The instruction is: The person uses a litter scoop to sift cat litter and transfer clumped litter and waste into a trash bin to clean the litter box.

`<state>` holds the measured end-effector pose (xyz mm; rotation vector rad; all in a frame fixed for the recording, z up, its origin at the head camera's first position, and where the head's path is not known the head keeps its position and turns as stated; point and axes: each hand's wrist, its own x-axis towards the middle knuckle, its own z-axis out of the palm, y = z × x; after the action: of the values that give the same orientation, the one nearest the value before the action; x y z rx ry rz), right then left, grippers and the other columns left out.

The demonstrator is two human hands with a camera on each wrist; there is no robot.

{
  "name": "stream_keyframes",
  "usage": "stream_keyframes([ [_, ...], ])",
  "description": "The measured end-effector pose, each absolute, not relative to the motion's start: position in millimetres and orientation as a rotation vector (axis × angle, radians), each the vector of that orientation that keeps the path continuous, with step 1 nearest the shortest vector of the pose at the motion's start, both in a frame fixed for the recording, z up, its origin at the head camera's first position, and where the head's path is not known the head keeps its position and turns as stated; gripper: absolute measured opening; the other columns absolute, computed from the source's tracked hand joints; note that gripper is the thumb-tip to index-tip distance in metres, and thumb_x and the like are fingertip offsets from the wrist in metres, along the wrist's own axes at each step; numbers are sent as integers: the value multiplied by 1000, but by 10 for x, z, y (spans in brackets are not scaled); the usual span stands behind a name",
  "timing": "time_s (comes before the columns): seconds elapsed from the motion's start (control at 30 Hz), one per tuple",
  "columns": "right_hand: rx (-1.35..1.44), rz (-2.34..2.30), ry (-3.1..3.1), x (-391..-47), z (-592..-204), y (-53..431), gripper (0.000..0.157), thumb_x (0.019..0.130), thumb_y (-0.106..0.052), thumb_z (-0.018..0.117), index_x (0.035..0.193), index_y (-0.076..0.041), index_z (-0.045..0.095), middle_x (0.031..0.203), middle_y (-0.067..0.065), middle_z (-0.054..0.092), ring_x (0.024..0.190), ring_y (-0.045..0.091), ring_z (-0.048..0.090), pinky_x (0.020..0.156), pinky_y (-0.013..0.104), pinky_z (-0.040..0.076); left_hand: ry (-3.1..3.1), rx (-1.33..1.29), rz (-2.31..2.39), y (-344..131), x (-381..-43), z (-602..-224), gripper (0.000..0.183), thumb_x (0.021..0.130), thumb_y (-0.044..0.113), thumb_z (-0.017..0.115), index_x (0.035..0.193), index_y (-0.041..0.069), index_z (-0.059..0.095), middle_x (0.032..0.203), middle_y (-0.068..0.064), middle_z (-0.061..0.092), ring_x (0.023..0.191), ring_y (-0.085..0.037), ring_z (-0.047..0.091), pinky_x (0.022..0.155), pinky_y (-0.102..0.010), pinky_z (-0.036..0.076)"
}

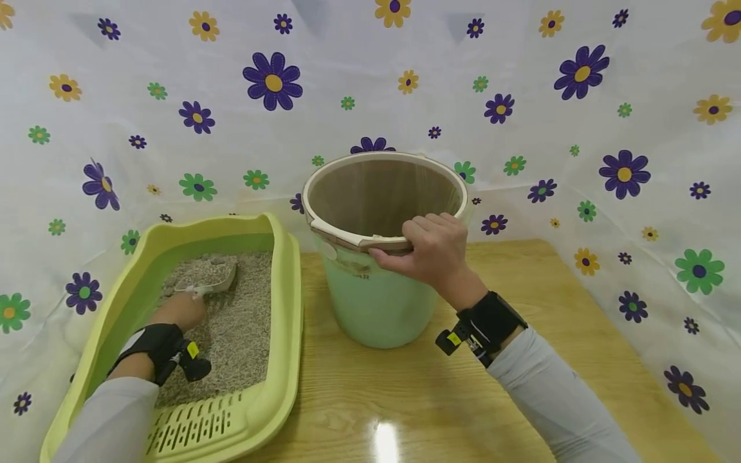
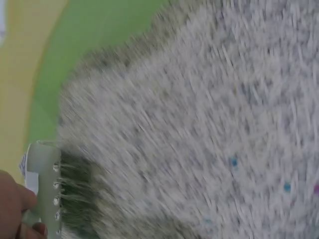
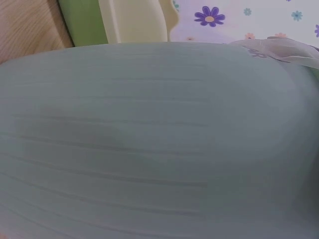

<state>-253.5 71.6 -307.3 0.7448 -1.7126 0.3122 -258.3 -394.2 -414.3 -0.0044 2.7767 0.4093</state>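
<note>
My left hand (image 1: 184,311) grips the handle of a pale litter scoop (image 1: 224,281) over the grey cat litter (image 1: 246,341) in a yellow-green litter box (image 1: 287,308). In the left wrist view the slotted edge of the scoop (image 2: 48,184) is at the litter, which is blurred; fingers (image 2: 12,204) hold it at the lower left. To the right stands a light green bin (image 1: 379,308), tilted a little towards me. With its fingers over the near rim and thumb outside, my right hand (image 1: 437,249) holds the bin. The bin's side (image 3: 149,139) fills the right wrist view.
Box and bin stand side by side on a wooden table (image 1: 509,392). A white flower-printed sheet (image 1: 359,71) hangs behind and along both sides. Clear plastic film (image 3: 289,51) shows at the bin's rim. A slotted step (image 1: 191,427) forms the litter box's near end.
</note>
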Motion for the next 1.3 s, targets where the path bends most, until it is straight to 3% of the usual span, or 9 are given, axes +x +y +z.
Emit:
stream_keyframes([
  [0.13, 740, 309, -1700, -2553, -3084, 697, 63, 80, -64, 50, 45, -14, 33, 40, -2, 31, 37, 13, 26, 41, 29, 20, 2851, -54, 475, -3767, -2381, -3898, 52, 101, 25, 15, 59, 13, 43, 53, 1, 33, 48, -13, 31, 56, -33, 36],
  [0.23, 739, 309, -1681, -2562, -3080, 715, 64, 80, -64, 49, 45, -14, 32, 40, -2, 30, 37, 13, 25, 41, 29, 19, 2890, -68, 539, -3615, -2265, -3755, 54, 102, 30, 13, 61, 13, 43, 59, -3, 37, 50, -16, 35, 61, -36, 37],
  [0.37, 747, 308, -1681, -2576, -3050, 735, 64, 80, -64, 49, 45, -13, 33, 40, -2, 31, 37, 14, 25, 41, 29, 20, 2976, -37, 602, -3456, -2153, -3621, 57, 102, 31, 11, 63, 7, 46, 61, -7, 39, 50, -17, 35, 57, -36, 36],
  [0.43, 750, 307, -1680, -2585, -3038, 738, 64, 80, -64, 49, 45, -13, 34, 40, -1, 31, 37, 14, 25, 41, 29, 20, 3025, -46, 639, -3393, -2110, -3566, 61, 102, 33, 11, 81, -6, 54, 64, -11, 41, 50, -18, 37, 51, -34, 34],
  [0.5, 748, 303, -1677, -2592, -3034, 740, 64, 81, -64, 49, 45, -13, 33, 40, -2, 31, 37, 14, 25, 40, 29, 20, 3068, -92, 678, -3325, -2066, -3527, 64, 101, 35, 12, 100, -17, 49, 67, -14, 43, 49, -20, 38, 47, -32, 33],
  [0.6, 744, 304, -1674, -2597, -3037, 742, 64, 81, -64, 48, 45, -14, 33, 40, -2, 30, 37, 13, 24, 40, 29, 19, 3157, -146, 732, -3223, -2000, -3499, 63, 102, 36, 15, 118, -20, 38, 73, -19, 44, 51, -22, 41, 45, -33, 32],
  [0.73, 744, 304, -1681, -2593, -3053, 739, 64, 81, -64, 48, 45, -14, 33, 40, -2, 30, 37, 13, 24, 41, 28, 19, 3244, -219, 775, -3090, -1919, -3494, 55, 102, 35, 19, 106, -15, 42, 71, -18, 45, 49, -24, 42, 42, -33, 31],
  [1.17, 749, 315, -1683, -2572, -3078, 707, 64, 80, -63, 51, 45, -14, 32, 40, -2, 30, 37, 13, 24, 41, 29, 19, 3303, -459, 784, -3022, -1839, -3470, 61, 102, 37, 18, 124, -17, 32, 76, -29, 49, 50, -34, 48, 39, -37, 33],
  [1.3, 751, 311, -1681, -2572, -3084, 703, 64, 80, -63, 51, 45, -13, 32, 40, -2, 30, 37, 13, 24, 41, 29, 19, 3382, -523, 700, -3068, -1813, -3425, 57, 102, 36, 20, 121, -15, 35, 72, -30, 49, 50, -42, 50, 38, -40, 32],
])
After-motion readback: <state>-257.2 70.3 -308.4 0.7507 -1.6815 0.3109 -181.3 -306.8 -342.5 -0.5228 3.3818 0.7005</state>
